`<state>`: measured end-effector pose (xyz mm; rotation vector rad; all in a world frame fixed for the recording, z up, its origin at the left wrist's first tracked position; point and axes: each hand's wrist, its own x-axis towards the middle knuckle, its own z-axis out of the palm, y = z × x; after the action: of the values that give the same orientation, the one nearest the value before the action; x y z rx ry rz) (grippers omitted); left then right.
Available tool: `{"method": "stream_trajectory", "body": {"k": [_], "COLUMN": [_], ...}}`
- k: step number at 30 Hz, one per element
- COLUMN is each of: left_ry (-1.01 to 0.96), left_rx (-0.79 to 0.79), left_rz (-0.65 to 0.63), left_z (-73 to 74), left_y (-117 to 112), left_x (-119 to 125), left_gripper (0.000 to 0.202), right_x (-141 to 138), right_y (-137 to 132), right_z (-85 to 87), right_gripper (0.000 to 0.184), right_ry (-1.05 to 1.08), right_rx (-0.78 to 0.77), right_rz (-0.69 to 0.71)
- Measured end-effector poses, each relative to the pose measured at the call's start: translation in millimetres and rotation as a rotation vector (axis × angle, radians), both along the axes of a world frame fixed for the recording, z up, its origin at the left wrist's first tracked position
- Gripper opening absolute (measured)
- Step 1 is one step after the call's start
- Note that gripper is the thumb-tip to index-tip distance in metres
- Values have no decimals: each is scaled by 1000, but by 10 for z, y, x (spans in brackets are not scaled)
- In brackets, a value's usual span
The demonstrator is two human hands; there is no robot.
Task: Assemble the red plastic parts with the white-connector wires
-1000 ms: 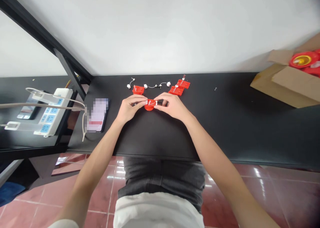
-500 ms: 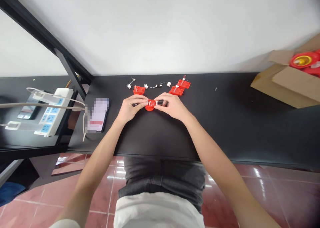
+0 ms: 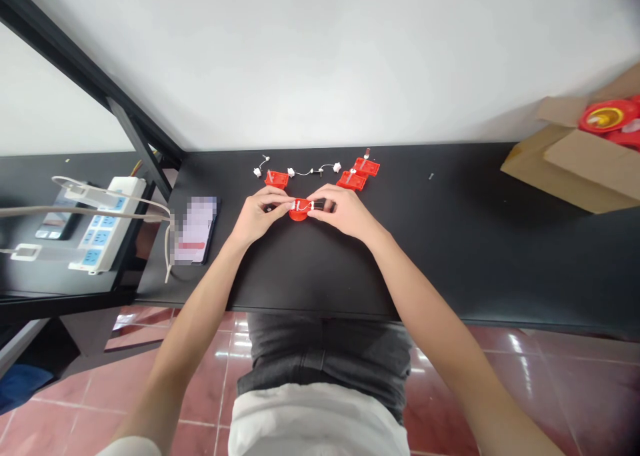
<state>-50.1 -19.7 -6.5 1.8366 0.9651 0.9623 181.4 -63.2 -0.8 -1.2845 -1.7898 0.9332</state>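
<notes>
Between my hands is a small red plastic piece (image 3: 299, 215) with a rounded lower edge and a white cord (image 3: 304, 206) lying across its top. My left hand (image 3: 256, 217) pinches its left side, thumb and fingertips at a small white part there. On the other side my right hand (image 3: 347, 211) is closed at the right edge, its fingertips by the white cord end. A dark strip shows between the right thumb and fingers; I cannot tell what it is. Just beyond the left fingers lies a red rectangular part (image 3: 277, 179).
Behind my hands lie a white cord with white end pieces (image 3: 301, 174), a shorter cord (image 3: 258, 172) and red rectangular parts (image 3: 351, 181). A phone (image 3: 196, 229) and a power strip (image 3: 107, 226) are leftward. An open cardboard box (image 3: 555, 173) holding red items stands right.
Both hands keep their hold on the red plastic piece with almost no movement. The view has shifted very slightly.
</notes>
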Motion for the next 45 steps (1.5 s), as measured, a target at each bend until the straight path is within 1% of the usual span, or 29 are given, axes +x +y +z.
{"method": "stream_trajectory", "body": {"k": [6,11,13,18,21,26,32,34,36,41,45], "left_ry": [67,92,104,156,183,264,366,373,372,406,401], "left_rx": [87,246,281,308,381,557,685,701,693,614,587], "left_rz": [23,50,44,46,53,13,-71,-103,-108,-39,9], "left_z": [20,52,64,68,59,57,69,65,61,71,99], "left_y": [-14,-62,-91,-146,-139,-91,-81,-95,-111,-155,-184], "left_x": [-9,1,26,101,110,76,77,89,102,129,138], "left_gripper": [25,26,26,11,7,10,11,10,10,8,7], "right_x": [0,4,3,-12,-22,-35,-48,-51,-55,-64,-68], "right_y": [-4,2,4,3,6,10,16,20,23,27,26], "right_z": [13,-19,-30,-42,-50,-54,-52,-52,-49,-43,-49], "right_gripper": [14,16,17,17,17,16,17,17,16,14,15], "right_ry": [-2,2,9,15,8,4,0,0,0,-12,-22], "right_rx": [8,26,32,31,37,51,25,21,22,34,39], "right_rz": [-9,4,11,12,6,-2,-5,-6,-8,-12,-8]}}
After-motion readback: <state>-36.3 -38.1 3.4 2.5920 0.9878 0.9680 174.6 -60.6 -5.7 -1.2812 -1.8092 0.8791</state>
